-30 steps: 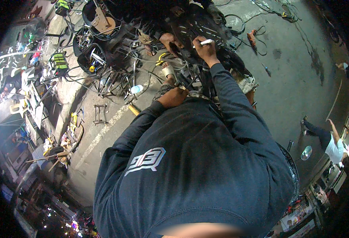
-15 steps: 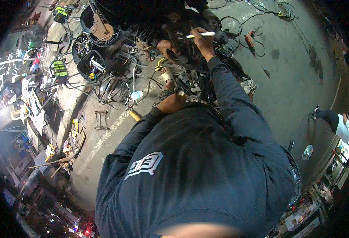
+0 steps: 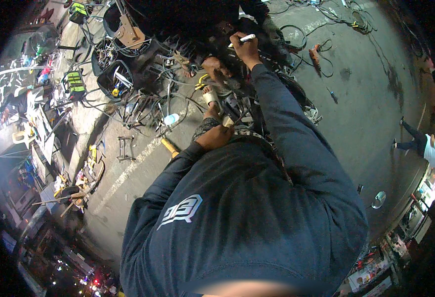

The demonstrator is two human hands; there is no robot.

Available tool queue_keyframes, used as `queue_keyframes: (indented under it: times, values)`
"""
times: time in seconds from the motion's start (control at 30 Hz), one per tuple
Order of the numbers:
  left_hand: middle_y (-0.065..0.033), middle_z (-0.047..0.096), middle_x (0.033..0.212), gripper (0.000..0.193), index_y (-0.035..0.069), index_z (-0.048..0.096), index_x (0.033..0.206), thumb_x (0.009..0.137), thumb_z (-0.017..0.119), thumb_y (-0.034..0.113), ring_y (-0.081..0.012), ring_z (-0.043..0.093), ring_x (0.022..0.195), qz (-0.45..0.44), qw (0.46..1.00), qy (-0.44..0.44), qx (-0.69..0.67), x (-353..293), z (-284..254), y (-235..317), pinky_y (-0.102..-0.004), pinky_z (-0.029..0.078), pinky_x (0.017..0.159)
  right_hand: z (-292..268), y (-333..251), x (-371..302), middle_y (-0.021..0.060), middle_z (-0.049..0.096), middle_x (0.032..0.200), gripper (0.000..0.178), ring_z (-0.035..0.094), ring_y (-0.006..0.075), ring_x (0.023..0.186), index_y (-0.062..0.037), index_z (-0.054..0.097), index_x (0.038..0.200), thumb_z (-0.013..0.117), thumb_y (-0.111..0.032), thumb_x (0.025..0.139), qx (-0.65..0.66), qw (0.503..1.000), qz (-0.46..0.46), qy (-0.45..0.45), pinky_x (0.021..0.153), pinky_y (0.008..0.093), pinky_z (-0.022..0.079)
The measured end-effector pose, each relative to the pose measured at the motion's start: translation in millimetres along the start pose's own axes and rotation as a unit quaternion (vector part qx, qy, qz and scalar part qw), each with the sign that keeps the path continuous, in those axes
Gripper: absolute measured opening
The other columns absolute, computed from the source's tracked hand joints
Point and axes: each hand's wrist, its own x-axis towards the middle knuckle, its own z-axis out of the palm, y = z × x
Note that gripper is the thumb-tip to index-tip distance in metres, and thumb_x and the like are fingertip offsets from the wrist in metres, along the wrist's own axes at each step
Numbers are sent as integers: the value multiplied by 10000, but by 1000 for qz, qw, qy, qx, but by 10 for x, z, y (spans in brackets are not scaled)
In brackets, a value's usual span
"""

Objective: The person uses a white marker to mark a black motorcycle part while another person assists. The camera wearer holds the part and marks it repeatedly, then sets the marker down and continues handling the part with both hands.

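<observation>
At the top centre my right hand (image 3: 247, 49) is closed round a white marker pen (image 3: 247, 38), held over dark machinery that is hard to make out. My left hand (image 3: 216, 138) rests low in front of my body, by my patterned shorts. Its fingers are curled, with a small tan piece (image 3: 228, 121) at their tips; its kind is unclear. Just beyond, a strapped foot (image 3: 210, 95) stands on the ground. Another person's hand or limb (image 3: 216, 67) shows in the dark area left of my right hand, next to yellow-handled tool (image 3: 201, 80).
Left of me lie black tubs (image 3: 112, 81) of tools, tangled cables (image 3: 160, 106), a white-blue bottle (image 3: 171, 119), a yellow handle (image 3: 169, 146) and a small metal frame (image 3: 125, 148). On the right, an orange power tool (image 3: 315, 58) lies on the pavement; a person (image 3: 420, 142) walks farther off.
My right hand has moved slightly up and left with the marker pen, which now tilts differently. My left hand has shifted slightly downward. The person at far right has taken a stride.
</observation>
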Motion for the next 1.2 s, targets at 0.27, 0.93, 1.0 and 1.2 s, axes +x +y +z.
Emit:
queue_keyframes:
  times: [0.27, 0.93, 1.0, 1.2]
  values:
    - [-305, 664, 876, 387, -68, 635, 943, 994, 490, 288, -471, 663, 808, -201, 911, -280, -227, 62, -281, 204, -532, 501, 701, -86, -62, -16, 74, 696, 760, 310, 665, 286, 700, -87, 706, 887, 626, -385, 919, -4, 997, -55, -46, 698, 399, 511]
    - [-266, 672, 883, 317, -22, 607, 981, 1024, 446, 247, -445, 669, 821, -183, 892, -329, -251, 60, -258, 143, -521, 504, 690, -229, -128, -147, 68, 665, 674, 271, 635, 151, 622, -11, 693, 799, 653, -273, 856, 63, 998, 19, 14, 614, 337, 499]
    - [-261, 672, 875, 308, -21, 601, 987, 1024, 444, 242, -441, 671, 817, -166, 895, -328, -251, 70, -282, 139, -517, 506, 681, -231, -139, -158, 89, 680, 686, 266, 659, 169, 627, -14, 696, 805, 657, -273, 855, 42, 999, 21, 23, 615, 340, 506]
    - [-256, 657, 817, 259, -21, 583, 1017, 1011, 445, 198, -433, 669, 747, -80, 943, -255, -197, -49, -198, 121, -509, 504, 595, -217, -145, -148, 113, 703, 719, 238, 692, 251, 635, -39, 710, 821, 665, -271, 856, 37, 999, 35, 0, 608, 345, 521]
